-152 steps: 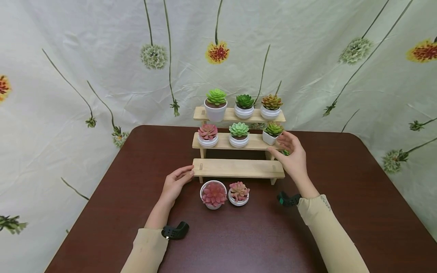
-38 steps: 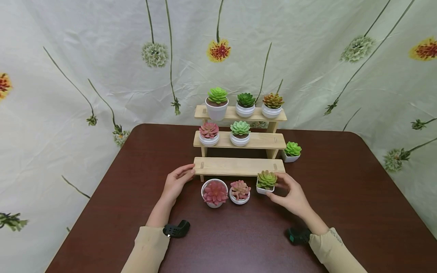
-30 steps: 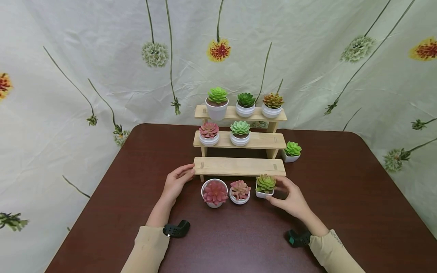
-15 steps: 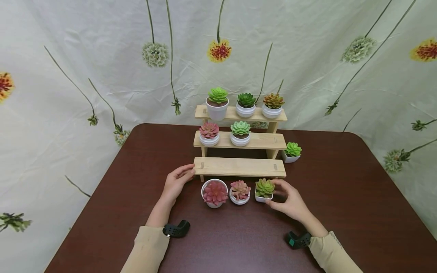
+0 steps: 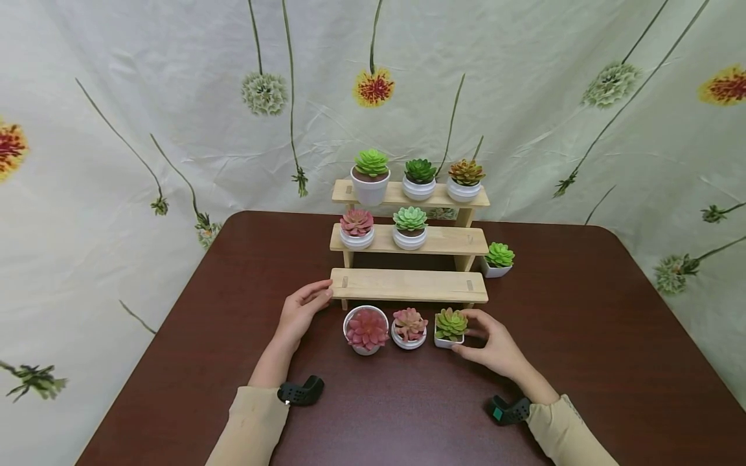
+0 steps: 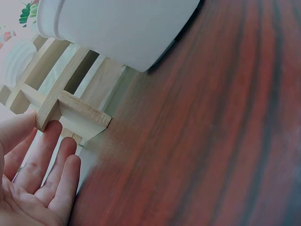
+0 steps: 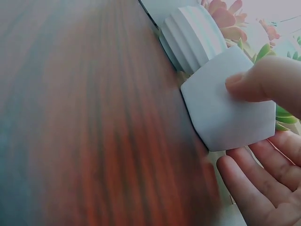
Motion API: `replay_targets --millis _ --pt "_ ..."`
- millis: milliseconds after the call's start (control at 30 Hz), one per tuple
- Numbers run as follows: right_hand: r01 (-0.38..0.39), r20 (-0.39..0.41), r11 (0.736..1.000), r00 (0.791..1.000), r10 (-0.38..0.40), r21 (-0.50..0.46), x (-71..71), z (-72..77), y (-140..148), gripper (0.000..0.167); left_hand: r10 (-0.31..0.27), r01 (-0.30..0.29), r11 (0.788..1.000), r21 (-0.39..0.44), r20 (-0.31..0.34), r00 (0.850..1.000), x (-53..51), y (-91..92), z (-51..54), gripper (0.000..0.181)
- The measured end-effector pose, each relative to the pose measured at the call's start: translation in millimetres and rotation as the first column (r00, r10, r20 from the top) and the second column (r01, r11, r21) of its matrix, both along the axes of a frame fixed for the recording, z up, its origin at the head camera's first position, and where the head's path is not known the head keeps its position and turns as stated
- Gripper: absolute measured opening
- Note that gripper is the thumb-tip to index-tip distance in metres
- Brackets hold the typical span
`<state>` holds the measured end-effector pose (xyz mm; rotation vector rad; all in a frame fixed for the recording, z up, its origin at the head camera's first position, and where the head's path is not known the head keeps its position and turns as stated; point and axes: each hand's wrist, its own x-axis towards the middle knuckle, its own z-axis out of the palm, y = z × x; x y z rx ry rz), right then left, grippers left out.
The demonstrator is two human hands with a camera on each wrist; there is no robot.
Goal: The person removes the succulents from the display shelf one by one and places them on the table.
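Observation:
My right hand (image 5: 494,344) holds a green succulent in a square white pot (image 5: 450,327) between thumb and fingers. In the right wrist view the square white pot (image 7: 225,103) stands on the table, the thumb against its side. Left of it sit a pink succulent in a ribbed pot (image 5: 409,329) and a dark pink succulent in a larger white pot (image 5: 366,330). My left hand (image 5: 298,314) pinches the left end of the lowest shelf of a three-tier wooden stand (image 5: 408,286); in the left wrist view thumb and fingertips meet at the shelf end (image 6: 49,115).
The top shelf (image 5: 392,194) bears several potted succulents. On the middle shelf (image 5: 449,241) stand a pink succulent (image 5: 357,226) and a pale green one (image 5: 410,223). Another green succulent (image 5: 498,257) stands on the dark table (image 5: 583,310) right of the stand. A floral cloth (image 5: 524,116) hangs behind.
My right hand has carried the square-potted succulent from the middle shelf's right end down to the table, then slid slightly nearer to me and left. The left hand stays at the stand.

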<state>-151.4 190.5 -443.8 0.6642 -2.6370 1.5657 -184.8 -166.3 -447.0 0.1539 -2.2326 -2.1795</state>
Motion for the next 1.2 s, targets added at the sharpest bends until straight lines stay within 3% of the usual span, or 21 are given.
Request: replay_targets --millis 300,533,667,900,1200 --pt "-0.025 0.037 1.0 0.999 0.025 0.012 -3.4 -0.7 2.6 0.056 0.0 0.0 1.0 -0.002 0.001 1.0 0.2 -0.1 0.5 0.033" --pt "-0.029 0.054 0.999 0.998 0.03 -0.019 -15.2 -17.1 10.7 0.065 0.012 -0.012 1.0 0.027 -0.009 1.0 -10.9 -6.0 -23.1 0.034" --pt "-0.01 0.048 0.998 0.999 0.013 -0.069 -16.1 -10.3 8.9 0.061 0.014 -0.014 1.0 0.022 -0.021 1.0 -11.2 -5.7 -25.6 0.035" --pt "-0.014 -0.004 0.989 1.0 0.014 -0.146 -13.0 16.8 -2.1 0.053 0.01 -0.009 0.999 0.034 -0.019 1.0 -10.6 -4.6 -25.9 0.036" --pt "0.064 -0.037 0.97 0.997 -0.074 -0.234 -23.4 31.3 -10.9 0.048 0.017 -0.017 1.0 0.023 -0.032 0.999 -12.0 -5.6 -27.6 0.034"
